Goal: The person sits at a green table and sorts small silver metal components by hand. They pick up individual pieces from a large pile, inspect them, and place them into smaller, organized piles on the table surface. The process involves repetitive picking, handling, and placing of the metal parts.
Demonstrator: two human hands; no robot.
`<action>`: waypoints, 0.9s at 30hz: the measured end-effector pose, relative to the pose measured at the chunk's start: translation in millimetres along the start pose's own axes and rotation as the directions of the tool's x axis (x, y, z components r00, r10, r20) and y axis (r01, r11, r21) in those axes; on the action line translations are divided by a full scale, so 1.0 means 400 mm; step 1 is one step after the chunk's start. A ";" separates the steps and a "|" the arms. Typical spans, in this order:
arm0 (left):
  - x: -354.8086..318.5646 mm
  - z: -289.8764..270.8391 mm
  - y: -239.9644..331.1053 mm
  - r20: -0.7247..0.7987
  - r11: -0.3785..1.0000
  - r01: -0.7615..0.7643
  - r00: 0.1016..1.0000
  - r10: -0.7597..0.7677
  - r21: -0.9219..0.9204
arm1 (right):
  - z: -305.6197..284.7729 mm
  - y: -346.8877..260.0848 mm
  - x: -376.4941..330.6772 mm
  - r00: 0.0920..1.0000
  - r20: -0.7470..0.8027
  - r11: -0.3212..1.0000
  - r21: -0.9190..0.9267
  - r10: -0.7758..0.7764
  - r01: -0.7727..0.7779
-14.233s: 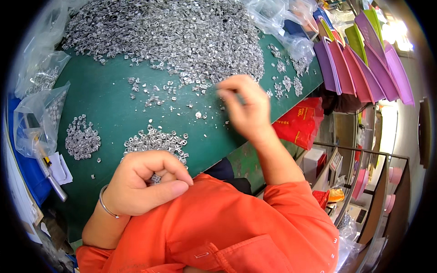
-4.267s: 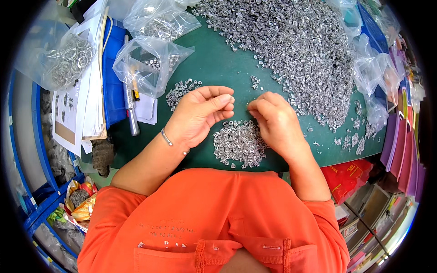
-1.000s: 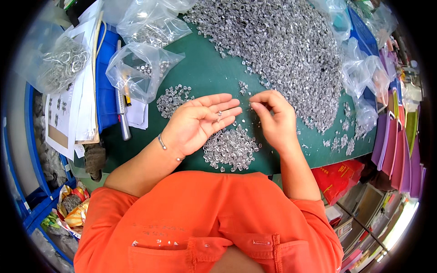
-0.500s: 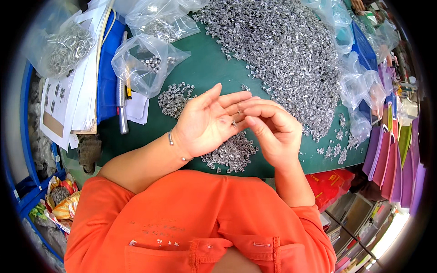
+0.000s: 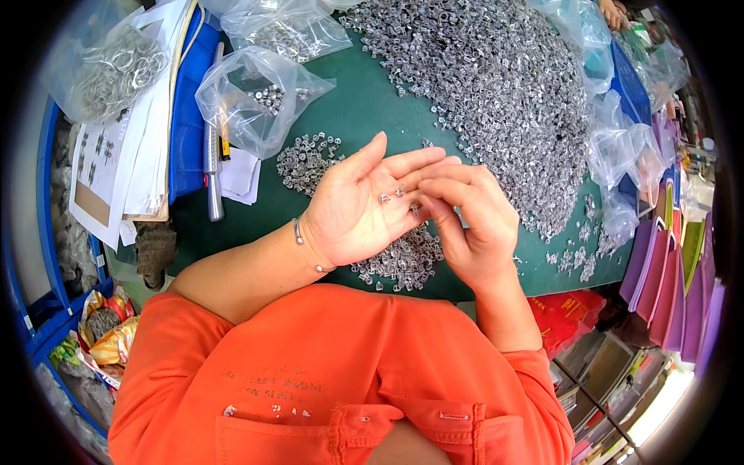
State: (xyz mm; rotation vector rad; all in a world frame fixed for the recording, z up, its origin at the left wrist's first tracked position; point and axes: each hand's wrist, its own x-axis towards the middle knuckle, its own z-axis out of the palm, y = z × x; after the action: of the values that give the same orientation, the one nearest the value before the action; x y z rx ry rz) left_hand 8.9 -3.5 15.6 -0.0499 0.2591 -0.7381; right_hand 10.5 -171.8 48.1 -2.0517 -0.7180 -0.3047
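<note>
My left hand [image 5: 360,200] lies palm up over the table, its fingers stretched out. On its palm and fingers rest a few small silvery metal pieces [image 5: 384,198], square-looking and too small to name exactly. My right hand [image 5: 474,221] leans over the left fingers, thumb and index finger pinched on one such small metal piece [image 5: 415,208]. Below the hands is a small heap of like pieces [image 5: 399,260], partly covered by them. Another small heap [image 5: 304,163] lies beyond the left thumb. A very large pile [image 5: 496,93] of them spreads over the far right.
Clear plastic bags [image 5: 260,101] of metal parts stand at the far left, beside a blue tray [image 5: 188,116], papers [image 5: 124,155] and a metal-handled tool [image 5: 212,174]. Empty-looking bags [image 5: 624,139] and coloured folders [image 5: 666,271] line the right. The green table [image 5: 349,93] lies underneath.
The left palm shows more metal pieces lying apart on it. My right fingertips have shifted slightly and now pinch a piece above the left fingers. The whole view has moved a little.
</note>
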 end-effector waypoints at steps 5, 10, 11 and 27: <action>-0.003 -0.010 0.002 0.050 0.998 -0.009 0.999 0.006 0.061 | 0.004 0.008 -0.038 0.981 0.187 0.998 -0.056 0.051 -0.041; 0.004 -0.002 -0.004 -0.011 0.997 -0.025 1.000 0.026 0.079 | 0.042 -0.013 -0.042 0.995 0.018 0.990 0.099 0.096 -0.097; 0.005 -0.003 -0.008 -0.016 0.995 -0.027 0.999 0.028 0.096 | 0.050 -0.016 -0.031 0.999 0.018 0.998 0.050 0.029 -0.030; -0.011 -0.049 0.015 -0.130 0.982 -0.077 0.986 0.100 0.173 | -0.091 0.111 -0.106 0.938 -0.059 0.896 -0.279 0.342 -0.344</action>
State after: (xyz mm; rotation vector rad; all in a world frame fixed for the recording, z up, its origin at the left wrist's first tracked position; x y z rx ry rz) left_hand 5.0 4.9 -3.1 0.1718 0.3283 -0.6725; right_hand 5.2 -236.2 17.6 -2.4038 -0.3038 -0.2219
